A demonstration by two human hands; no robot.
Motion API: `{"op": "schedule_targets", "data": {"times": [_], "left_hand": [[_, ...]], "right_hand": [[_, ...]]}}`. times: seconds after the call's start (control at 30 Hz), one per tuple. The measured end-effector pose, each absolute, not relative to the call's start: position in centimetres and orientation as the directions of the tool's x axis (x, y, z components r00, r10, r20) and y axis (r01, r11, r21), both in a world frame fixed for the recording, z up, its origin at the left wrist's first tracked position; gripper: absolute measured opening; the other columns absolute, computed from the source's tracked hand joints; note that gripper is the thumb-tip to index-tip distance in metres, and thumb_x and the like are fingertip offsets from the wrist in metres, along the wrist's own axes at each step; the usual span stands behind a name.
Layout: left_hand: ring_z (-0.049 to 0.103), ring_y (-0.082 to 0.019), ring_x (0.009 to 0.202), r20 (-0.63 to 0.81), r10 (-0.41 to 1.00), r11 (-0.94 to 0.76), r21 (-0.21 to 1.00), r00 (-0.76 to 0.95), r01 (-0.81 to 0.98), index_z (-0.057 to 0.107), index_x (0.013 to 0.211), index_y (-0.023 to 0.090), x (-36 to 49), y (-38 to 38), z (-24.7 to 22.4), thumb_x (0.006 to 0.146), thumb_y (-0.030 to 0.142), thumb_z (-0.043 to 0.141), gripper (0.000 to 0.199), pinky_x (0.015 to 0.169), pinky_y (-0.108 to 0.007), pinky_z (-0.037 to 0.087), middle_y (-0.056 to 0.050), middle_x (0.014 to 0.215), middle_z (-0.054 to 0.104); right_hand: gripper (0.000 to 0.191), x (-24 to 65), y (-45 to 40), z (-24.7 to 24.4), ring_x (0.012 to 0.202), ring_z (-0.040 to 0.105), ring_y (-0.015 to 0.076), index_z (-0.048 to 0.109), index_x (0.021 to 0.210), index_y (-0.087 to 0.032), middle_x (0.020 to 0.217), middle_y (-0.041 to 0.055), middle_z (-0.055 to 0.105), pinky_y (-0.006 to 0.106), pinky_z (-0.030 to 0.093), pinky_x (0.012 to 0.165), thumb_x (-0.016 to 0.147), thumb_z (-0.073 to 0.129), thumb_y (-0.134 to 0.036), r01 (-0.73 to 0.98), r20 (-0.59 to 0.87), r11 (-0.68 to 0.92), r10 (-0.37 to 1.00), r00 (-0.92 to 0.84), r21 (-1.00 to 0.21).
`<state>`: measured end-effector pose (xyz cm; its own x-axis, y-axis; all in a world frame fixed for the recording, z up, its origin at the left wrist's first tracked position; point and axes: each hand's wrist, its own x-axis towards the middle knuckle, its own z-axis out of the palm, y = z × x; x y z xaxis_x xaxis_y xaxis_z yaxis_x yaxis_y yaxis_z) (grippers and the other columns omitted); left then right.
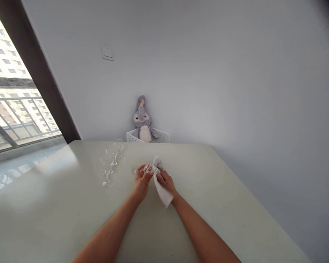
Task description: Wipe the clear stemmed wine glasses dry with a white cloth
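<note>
My left hand (142, 180) is closed around a clear stemmed glass (133, 170), whose round foot sticks out to the left of the fingers. A white cloth (162, 191) is gripped in my right hand (166, 181), with one end bunched at the glass and the other hanging down toward the wrist. The cloth and fingers hide the bowl of the glass. Both hands are close together over the middle of the pale table (208, 219).
Several clear stemmed glasses (111, 166) stand in a group left of my hands. Behind the table's far edge, a grey plush toy (145, 131) sits in a white perforated basket (164, 137) against the wall. A window is at the left.
</note>
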<state>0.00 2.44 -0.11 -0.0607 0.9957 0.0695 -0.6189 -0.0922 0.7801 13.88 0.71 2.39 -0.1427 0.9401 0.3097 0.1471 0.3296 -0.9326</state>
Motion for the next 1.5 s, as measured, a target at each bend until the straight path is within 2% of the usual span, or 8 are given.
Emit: {"op": "schedule_targets", "data": {"times": [0.13, 0.27, 0.6, 0.83, 0.97, 1.1, 1.33, 1.5], "left_hand": [[0.056, -0.018, 0.092, 0.126, 0.992, -0.115, 0.849, -0.014, -0.515, 0.049, 0.097, 0.023, -0.3, 2.2, 0.4, 0.06, 0.024, 0.071, 0.044, 0.076, -0.029, 0.045, -0.005, 0.107, 0.054], [0.057, -0.019, 0.088, 0.189, 0.976, -0.133, 0.912, 0.109, -0.388, 0.05, 0.099, 0.021, 0.0, 1.7, 0.7, 0.059, 0.023, 0.072, 0.046, 0.075, -0.028, 0.045, -0.005, 0.099, 0.058], [0.053, -0.013, 0.059, 0.073, 0.995, -0.066, 0.993, 0.069, -0.1, 0.055, 0.087, 0.017, -0.8, 3.0, -0.9, 0.068, 0.041, 0.06, 0.031, 0.052, -0.022, 0.043, -0.001, 0.067, 0.055], [0.055, -0.015, 0.08, 0.193, 0.941, -0.145, 0.972, 0.277, -0.183, 0.047, 0.116, 0.02, -1.2, 2.3, 1.0, 0.066, 0.036, 0.064, 0.056, 0.073, -0.027, 0.045, -0.005, 0.093, 0.059], [0.054, -0.012, 0.068, 0.127, 0.967, -0.1, 0.987, 0.222, -0.129, 0.05, 0.112, 0.017, -1.5, 2.7, 0.9, 0.07, 0.047, 0.056, 0.051, 0.066, -0.028, 0.047, -0.002, 0.078, 0.058], [0.054, -0.014, 0.061, -0.035, 0.984, 0.039, 0.999, 0.174, -0.017, 0.057, 0.101, 0.013, -1.8, 3.2, 0.2, 0.074, 0.061, 0.039, 0.058, 0.054, -0.027, 0.047, -0.003, 0.07, 0.057], [0.055, -0.016, 0.087, 0.182, 0.91, -0.13, 0.978, 0.372, -0.161, 0.042, 0.123, 0.02, -1.6, 2.4, 1.1, 0.07, 0.039, 0.061, 0.06, 0.078, -0.029, 0.044, -0.007, 0.098, 0.059], [0.054, -0.014, 0.067, 0.083, 0.972, -0.086, 0.996, 0.219, 0.006, 0.053, 0.108, 0.014, -1.9, 3.1, 0.3, 0.077, 0.054, 0.04, 0.053, 0.061, -0.027, 0.046, -0.004, 0.077, 0.058]], "right_hand": [[0.038, 12.9, 0.4, 1.4, 0.062, 0.055, 0.0136, 0.057, 0.103, -0.021, 0.072, 0.0009, 0.058, 0.026, 0.044, 0.055, 0.078, 0.049, -0.048, -0.178, 0.162, 0.112, 0.94, -0.3, -0.978], [0.038, 13.6, 0.8, 0.6, 0.055, 0.05, 0.0105, 0.059, 0.089, -0.015, 0.067, 0.001, 0.056, 0.023, 0.041, 0.049, 0.07, 0.059, -0.048, -0.346, 0.044, -0.103, 0.919, -0.392, -0.933], [0.021, 13.6, 1.3, -0.2, 0.062, 0.048, 0.0118, 0.065, 0.078, -0.016, 0.067, -0.0017, 0.057, 0.025, 0.04, 0.06, 0.065, 0.065, -0.034, 0.054, 0.156, 0.184, 0.93, -0.332, -0.981], [0.034, 13.5, 1.6, 0.0, 0.053, 0.05, 0.0115, 0.06, 0.085, -0.014, 0.066, 0.002, 0.058, 0.025, 0.042, 0.051, 0.068, 0.061, -0.044, -0.439, -0.022, -0.151, 0.959, -0.284, -0.886], [0.029, 13.4, 1.0, 0.1, 0.064, 0.052, 0.0141, 0.061, 0.082, -0.017, 0.071, 0.0013, 0.06, 0.027, 0.041, 0.061, 0.065, 0.064, -0.04, -0.151, 0.118, 0.072, 0.941, -0.317, -0.986], [0.021, 13.1, 0.7, 0.1, 0.07, 0.053, 0.0172, 0.062, 0.069, -0.018, 0.07, 0.0018, 0.06, 0.028, 0.041, 0.065, 0.061, 0.067, -0.037, 0.202, 0.214, 0.273, 0.938, -0.272, -0.941], [0.035, 13.2, 1.1, 0.4, 0.051, 0.049, 0.0122, 0.058, 0.086, -0.016, 0.065, 0.0016, 0.058, 0.024, 0.039, 0.047, 0.073, 0.051, -0.047, -0.319, -0.008, -0.084, 0.973, -0.231, -0.944], [0.022, 12.5, 0.1, 0.2, 0.073, 0.054, 0.0173, 0.061, 0.076, -0.018, 0.077, 0.0029, 0.062, 0.027, 0.042, 0.065, 0.062, 0.065, -0.034, 0.148, 0.208, 0.237, 0.96, -0.187, -0.96]]}}
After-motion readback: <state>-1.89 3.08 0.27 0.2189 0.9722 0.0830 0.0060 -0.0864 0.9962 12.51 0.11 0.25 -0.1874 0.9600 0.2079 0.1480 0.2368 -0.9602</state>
